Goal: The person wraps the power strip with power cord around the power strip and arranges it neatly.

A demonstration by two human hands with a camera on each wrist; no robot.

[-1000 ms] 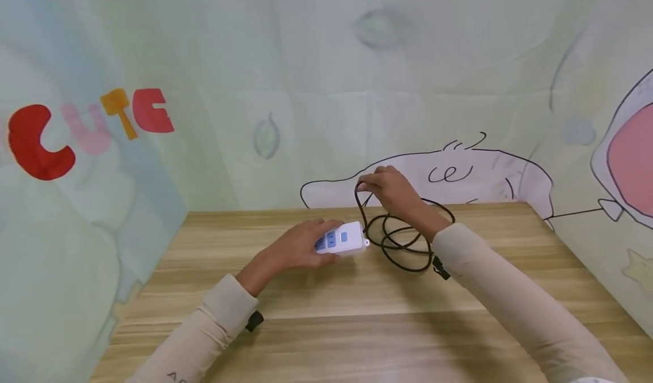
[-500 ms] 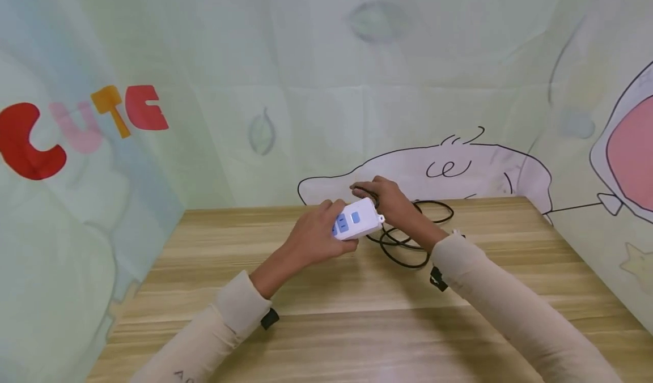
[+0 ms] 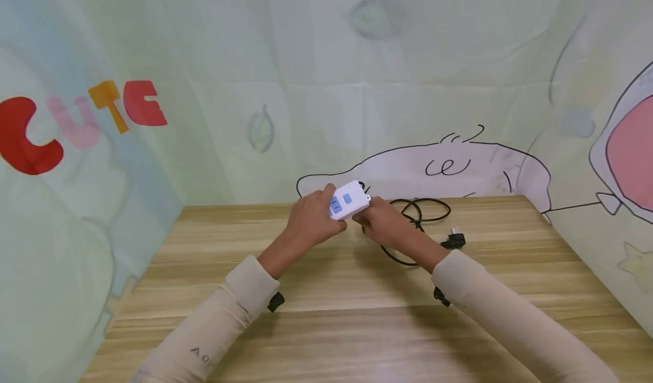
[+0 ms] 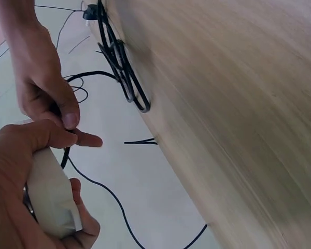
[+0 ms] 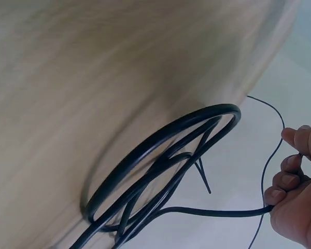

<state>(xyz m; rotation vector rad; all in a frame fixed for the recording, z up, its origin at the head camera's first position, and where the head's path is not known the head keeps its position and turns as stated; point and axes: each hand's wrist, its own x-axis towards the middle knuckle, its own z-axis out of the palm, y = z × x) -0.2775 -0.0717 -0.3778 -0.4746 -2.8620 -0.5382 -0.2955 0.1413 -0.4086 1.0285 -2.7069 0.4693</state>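
Observation:
A white power strip (image 3: pixel 351 199) with blue outlets and a blue switch is held up over the far part of the table by my left hand (image 3: pixel 311 216), thumb and fingers round its sides. Right beside its cord end, my right hand (image 3: pixel 385 221) has its fingers curled round the black cord (image 5: pixel 217 212). In the left wrist view the cord passes from the strip's end into that right hand. The remaining cord lies in loose loops beyond and beneath the right wrist. The black plug (image 3: pixel 456 240) rests to the right, prongs pointing away.
The wood-grain table (image 3: pixel 326 326) ends at a pale printed curtain (image 3: pixel 214 145) along its far edge. More of this curtain hangs at both sides. Black wrist-camera mounts (image 3: pixel 276 302) show under the sleeves.
The left hand has raised the power strip and moved it farther away. My right hand has come down beside the strip's end with the cord. The plug has come into view.

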